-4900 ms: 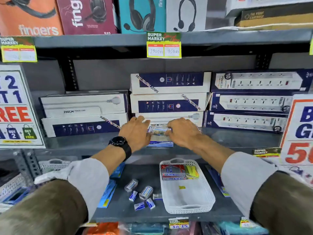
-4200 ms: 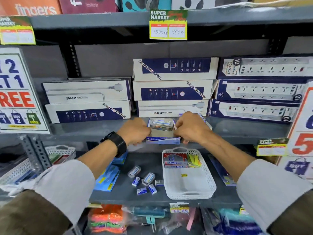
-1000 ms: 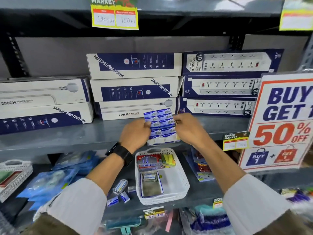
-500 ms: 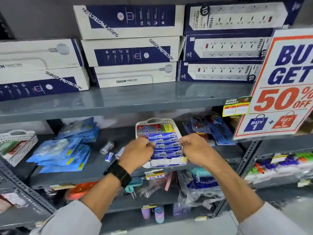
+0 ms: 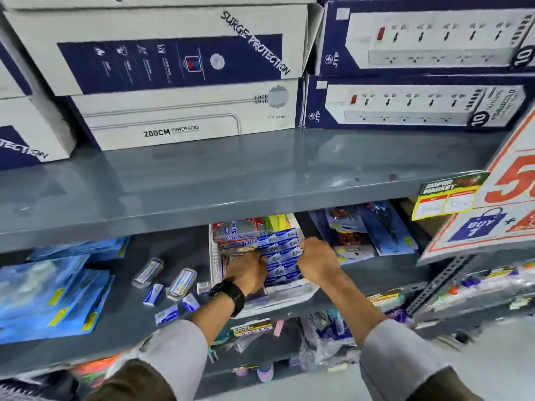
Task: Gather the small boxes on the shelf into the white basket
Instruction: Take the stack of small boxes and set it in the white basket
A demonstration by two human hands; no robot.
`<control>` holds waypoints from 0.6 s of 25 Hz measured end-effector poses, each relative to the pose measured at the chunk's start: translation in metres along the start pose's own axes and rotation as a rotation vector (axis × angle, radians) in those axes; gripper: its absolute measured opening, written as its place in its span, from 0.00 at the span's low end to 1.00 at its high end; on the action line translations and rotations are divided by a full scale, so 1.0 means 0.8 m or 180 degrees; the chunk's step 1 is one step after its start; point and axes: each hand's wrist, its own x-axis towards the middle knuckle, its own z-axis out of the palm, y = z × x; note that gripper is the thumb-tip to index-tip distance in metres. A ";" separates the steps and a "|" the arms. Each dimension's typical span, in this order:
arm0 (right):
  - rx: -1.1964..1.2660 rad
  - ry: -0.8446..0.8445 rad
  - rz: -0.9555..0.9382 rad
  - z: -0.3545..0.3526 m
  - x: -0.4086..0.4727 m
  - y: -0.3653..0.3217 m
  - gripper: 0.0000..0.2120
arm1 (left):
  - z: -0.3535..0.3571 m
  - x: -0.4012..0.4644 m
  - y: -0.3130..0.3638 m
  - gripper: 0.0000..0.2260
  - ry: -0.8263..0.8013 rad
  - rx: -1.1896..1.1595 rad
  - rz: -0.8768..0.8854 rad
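The white basket sits on the lower grey shelf, under the upper shelf's edge. A stack of small blue-and-white boxes lies inside it, held from both sides. My left hand, with a black watch on the wrist, grips the stack's left side. My right hand grips its right side. Red-and-silver packs and yellow items fill the basket's far end. Several small loose boxes lie on the shelf left of the basket.
The upper grey shelf juts out above the basket, carrying large power-strip boxes. Blue blister packs lie at the left, more packs at the right. A 50% off sign hangs at the right.
Both hands carried the stack of blue boxes down from the upper shelf and lowered it into the white basket. The view dropped and moved closer to the lower shelf.
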 end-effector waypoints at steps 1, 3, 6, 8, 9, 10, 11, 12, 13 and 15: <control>-0.0145 -0.0020 -0.0001 0.006 0.008 0.000 0.14 | 0.006 0.010 -0.004 0.16 -0.0067 -0.0013 -0.0024; -0.0409 -0.0051 0.0021 0.019 0.022 0.000 0.12 | 0.019 0.026 -0.009 0.17 -0.0230 -0.0161 -0.0109; -0.0622 -0.0098 0.0070 0.038 0.034 -0.001 0.13 | 0.032 0.040 -0.007 0.16 -0.0446 -0.0251 -0.0234; -0.0651 -0.0148 0.0117 0.049 0.039 0.001 0.15 | 0.037 0.043 -0.004 0.15 -0.0546 -0.0349 -0.0337; -0.0636 -0.0165 0.0121 0.054 0.040 0.002 0.16 | 0.038 0.044 -0.004 0.15 -0.0537 -0.0279 -0.0325; -0.0604 -0.0178 0.0112 0.057 0.038 0.002 0.17 | 0.039 0.045 -0.004 0.16 -0.0494 -0.0188 -0.0304; -0.0564 -0.0196 0.0099 0.059 0.037 0.002 0.17 | 0.039 0.045 -0.005 0.16 -0.0454 -0.0145 -0.0306; -0.0514 -0.0202 0.0084 0.060 0.034 0.002 0.17 | 0.039 0.043 -0.005 0.15 -0.0425 -0.0225 -0.0311; -0.0463 -0.0193 0.0068 0.060 0.028 0.002 0.17 | 0.037 0.040 -0.006 0.14 -0.0407 -0.0354 -0.0306; -0.0395 -0.0128 -0.0011 0.056 0.014 0.003 0.16 | 0.030 0.028 -0.011 0.12 -0.0200 -0.0395 -0.0154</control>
